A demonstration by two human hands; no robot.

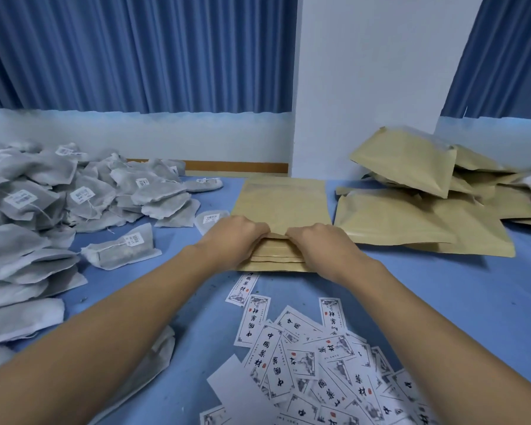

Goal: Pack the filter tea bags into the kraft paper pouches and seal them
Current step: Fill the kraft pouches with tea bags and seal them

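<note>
Centre frame: left hand (236, 237) and right hand (318, 245) both pinch the near edge of the stacked flat tan kraft paper pouches (281, 200). The grey fibrous filter tea bags (83, 197) are heaped at left.

The left hand (236, 237) and right hand (316, 243) meet, knuckles nearly touching, at the near end of a stack of kraft paper pouches (276, 257) lying flat on the blue counter (442, 302). Both curl their fingers over the near edge of the top pouch (281, 197). A heap of filter tea bags (74, 197) sprawls left of the left hand. A loose pile of pouches (411, 210) lies right of the right hand. Printed labels (304, 348) are scattered behind both hands, between the forearms.
</note>
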